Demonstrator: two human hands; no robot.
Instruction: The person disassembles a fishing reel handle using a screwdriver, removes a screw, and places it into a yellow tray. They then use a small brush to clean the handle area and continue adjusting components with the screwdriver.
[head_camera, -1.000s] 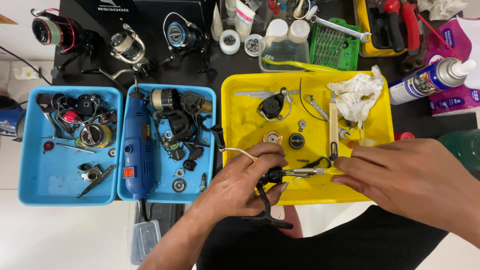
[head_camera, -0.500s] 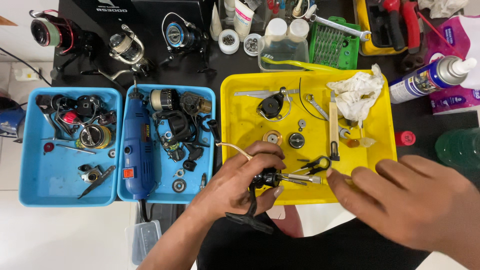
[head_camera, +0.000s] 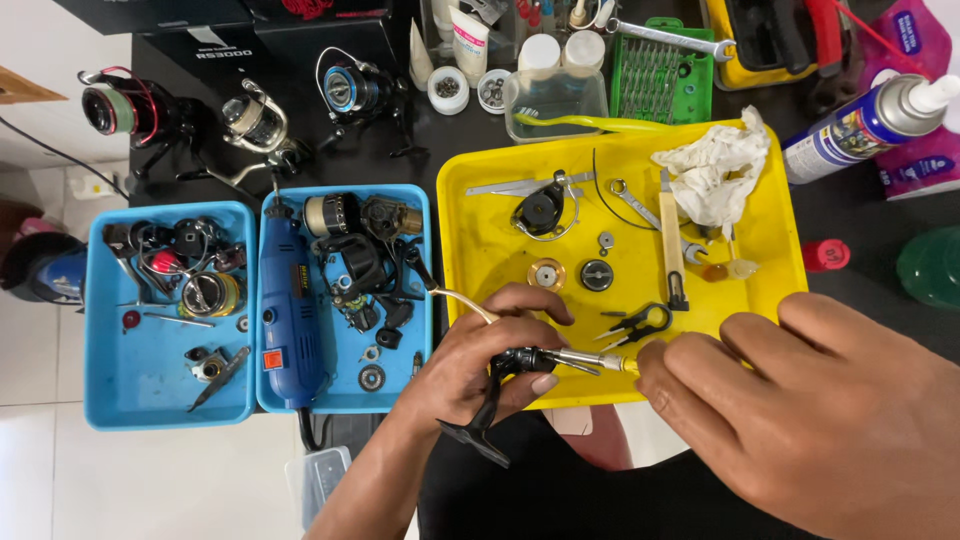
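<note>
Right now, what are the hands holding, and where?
The left hand wraps the black reel body around its middle. The right hand pinches the end of a thin metal tool touching it.

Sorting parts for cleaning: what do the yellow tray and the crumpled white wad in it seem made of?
The yellow tray looks like moulded plastic: uniform colour, soft sheen, rounded rim. The crumpled white wad appears to be tissue or thin cloth, matte and creased; which one is unclear.

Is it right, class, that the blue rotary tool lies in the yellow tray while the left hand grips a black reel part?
Not quite. The head view shows the blue rotary tool lying in a blue tray, not the yellow tray. The left hand does grip the black reel part.
</note>
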